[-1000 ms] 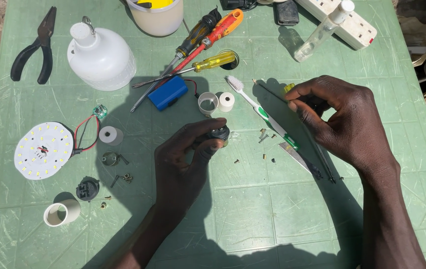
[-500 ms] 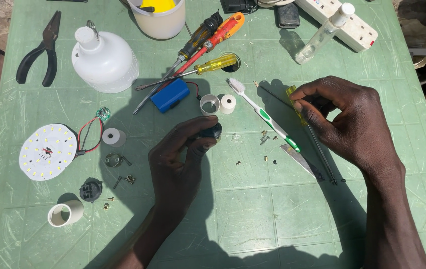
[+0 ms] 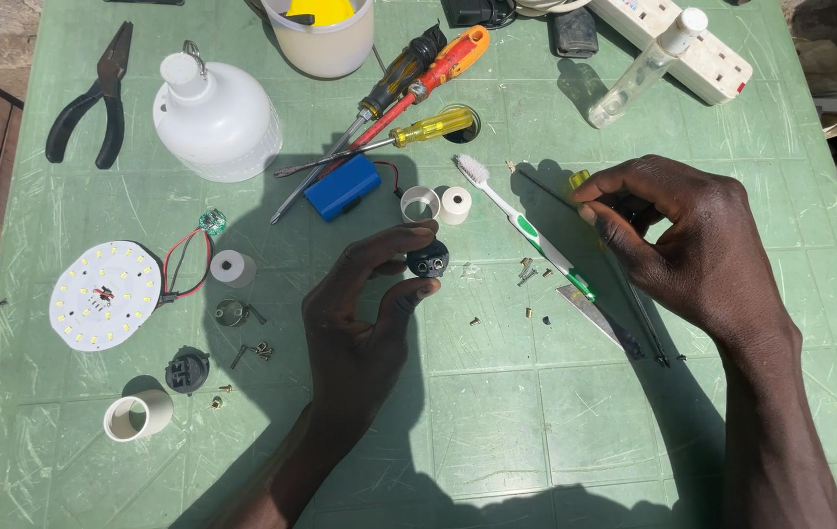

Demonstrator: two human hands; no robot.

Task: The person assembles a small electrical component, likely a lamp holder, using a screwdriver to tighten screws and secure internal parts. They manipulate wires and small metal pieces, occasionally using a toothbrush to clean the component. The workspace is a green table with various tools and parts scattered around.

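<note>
The left hand [image 3: 364,313] is pinching a small round black socket piece [image 3: 427,261] between thumb and fingertips, its face showing two small metal contacts, just above the middle of the green tabletop [image 3: 497,411]. To its right, loose screws [image 3: 528,269] and a toothbrush [image 3: 521,223] are lying close by. The right hand [image 3: 688,245] is gripping a thin yellow-handled tool [image 3: 585,186], with bare tabletop lying open below both hands.

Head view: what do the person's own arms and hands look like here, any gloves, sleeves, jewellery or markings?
Both hands are bare: no gloves on the left hand or the right hand. No rings, watch or bracelet show on the fingers or wrists. Both forearms are uncovered up to the bottom edge of the picture, so no sleeve is in view. No tattoos, bandages or markings can be seen.
</note>
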